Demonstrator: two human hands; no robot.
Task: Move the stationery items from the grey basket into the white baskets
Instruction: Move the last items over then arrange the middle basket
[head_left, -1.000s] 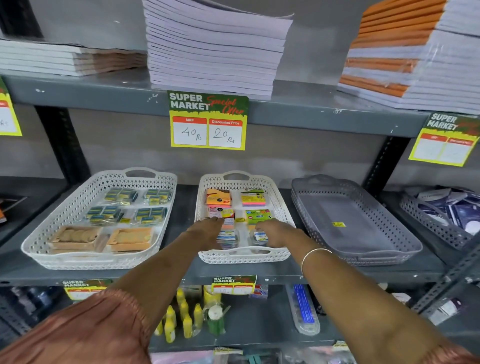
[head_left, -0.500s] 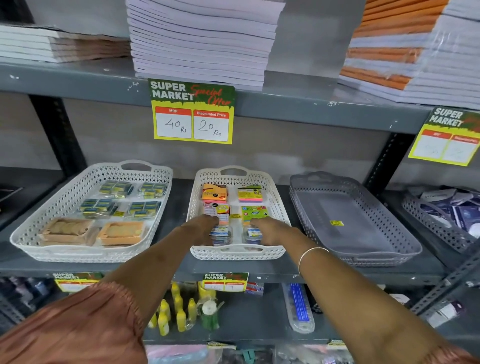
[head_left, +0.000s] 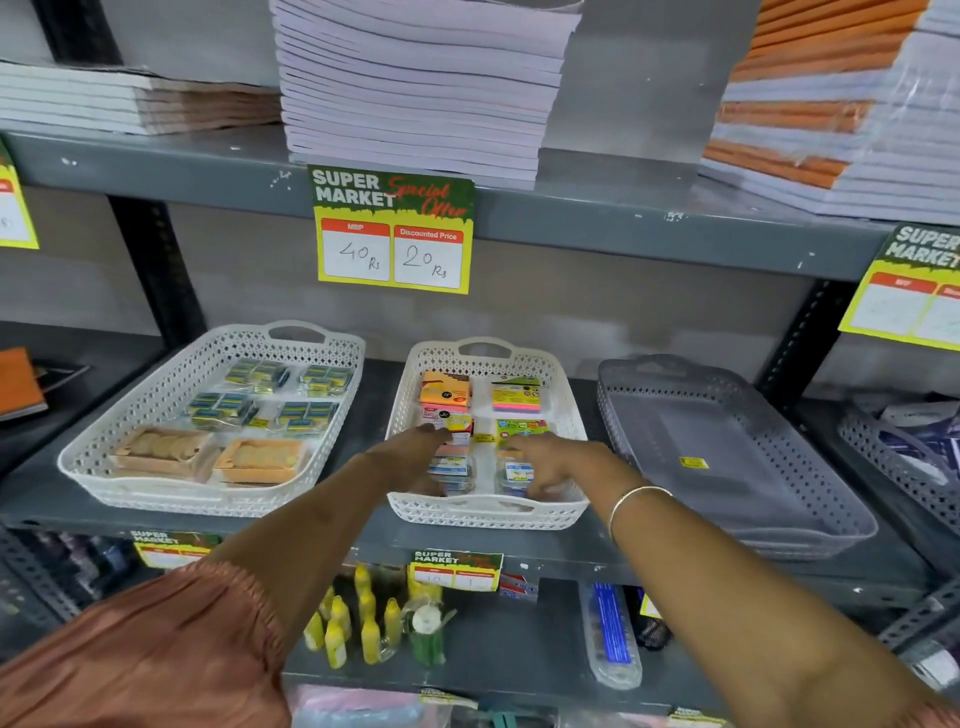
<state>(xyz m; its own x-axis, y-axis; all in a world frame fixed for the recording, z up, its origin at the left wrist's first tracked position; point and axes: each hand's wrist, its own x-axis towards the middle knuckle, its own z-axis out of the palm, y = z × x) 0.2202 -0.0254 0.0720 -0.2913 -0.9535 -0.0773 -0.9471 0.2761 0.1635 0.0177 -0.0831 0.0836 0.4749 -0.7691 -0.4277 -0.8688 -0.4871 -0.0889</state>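
Note:
The grey basket (head_left: 727, 457) sits on the right of the middle shelf, holding nothing but a small yellow sticker. The middle white basket (head_left: 483, 512) holds orange, yellow and green sticky-note packs (head_left: 517, 397) at the back and small clear boxes (head_left: 452, 467) at the front. My left hand (head_left: 410, 457) and my right hand (head_left: 556, 462) both reach into this basket, fingers spread and resting on the front boxes, lifting nothing. The left white basket (head_left: 208, 499) holds packets of small blue-yellow items and two tan boxes.
Stacks of notebooks (head_left: 415, 88) fill the upper shelf above a price tag (head_left: 395, 234). Another grey basket (head_left: 904, 457) with dark packets stands at the far right. Yellow bottles (head_left: 358, 618) and a blue pack lie on the lower shelf.
Both hands stay in the middle white basket and shift only slightly over the front boxes. The view has moved a little.

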